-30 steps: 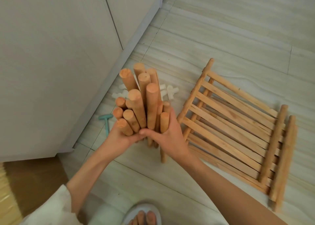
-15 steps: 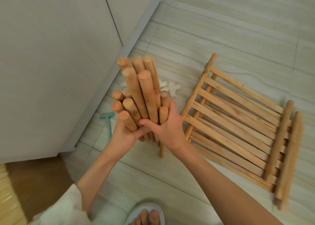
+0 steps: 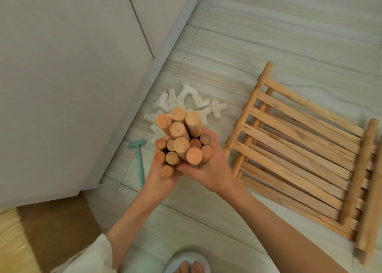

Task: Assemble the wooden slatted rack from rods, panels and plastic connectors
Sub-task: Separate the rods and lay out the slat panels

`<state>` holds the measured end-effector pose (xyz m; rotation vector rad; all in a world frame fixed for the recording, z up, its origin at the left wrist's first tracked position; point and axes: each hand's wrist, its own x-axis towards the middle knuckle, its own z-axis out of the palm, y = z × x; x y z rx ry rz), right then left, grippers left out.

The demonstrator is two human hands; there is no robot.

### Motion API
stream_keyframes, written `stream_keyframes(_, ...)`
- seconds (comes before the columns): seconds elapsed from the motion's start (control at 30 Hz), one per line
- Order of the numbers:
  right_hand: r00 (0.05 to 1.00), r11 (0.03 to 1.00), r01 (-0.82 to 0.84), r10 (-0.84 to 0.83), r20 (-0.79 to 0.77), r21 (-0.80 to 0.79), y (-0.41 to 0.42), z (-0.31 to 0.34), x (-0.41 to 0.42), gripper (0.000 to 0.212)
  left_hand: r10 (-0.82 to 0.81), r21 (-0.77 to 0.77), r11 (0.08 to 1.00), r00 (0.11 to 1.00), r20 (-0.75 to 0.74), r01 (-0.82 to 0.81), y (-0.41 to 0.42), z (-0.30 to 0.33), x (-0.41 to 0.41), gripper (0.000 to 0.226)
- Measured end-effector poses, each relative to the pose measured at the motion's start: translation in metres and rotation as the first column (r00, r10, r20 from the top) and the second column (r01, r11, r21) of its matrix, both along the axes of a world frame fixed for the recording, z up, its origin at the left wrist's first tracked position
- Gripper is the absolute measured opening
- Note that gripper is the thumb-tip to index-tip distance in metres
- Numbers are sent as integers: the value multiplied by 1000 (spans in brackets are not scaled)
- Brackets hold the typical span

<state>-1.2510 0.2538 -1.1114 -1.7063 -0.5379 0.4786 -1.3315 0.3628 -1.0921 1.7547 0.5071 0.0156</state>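
- We hold the bundle of wooden rods (image 3: 182, 142) upright at the centre of the frame, its round end faces turned toward the camera.
- Our left hand (image 3: 163, 177) curls around the lower left side of the bundle; our right hand (image 3: 210, 169) curls around its right side, thumb across the front. Both hands grip the rods together.
- The white plastic connectors (image 3: 186, 105) lie in a loose pile on the tiled floor (image 3: 268, 35) just above the bundle, partly hidden behind the rod ends.
- The slatted panels (image 3: 306, 157) lie stacked flat on the floor at the right of the frame, apart from our hands.
- A teal T-handled tool (image 3: 139, 161) lies on the floor just left of our left hand, beside the white cabinet (image 3: 62, 76).
- A slippered foot (image 3: 188, 264) shows at the bottom edge.
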Motion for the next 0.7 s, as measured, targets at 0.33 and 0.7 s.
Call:
stream_keyframes(0.33,992,995,-83,77,-95,-60,-2,-11,12,80,-214,21,977,977,-15,214,19,-2,21,75)
stream_keyframes(0.7,859,962,240,-150,-489,127,11,-12,-5,46,-269,-130,960,948,-169,249,25,-5,41,71)
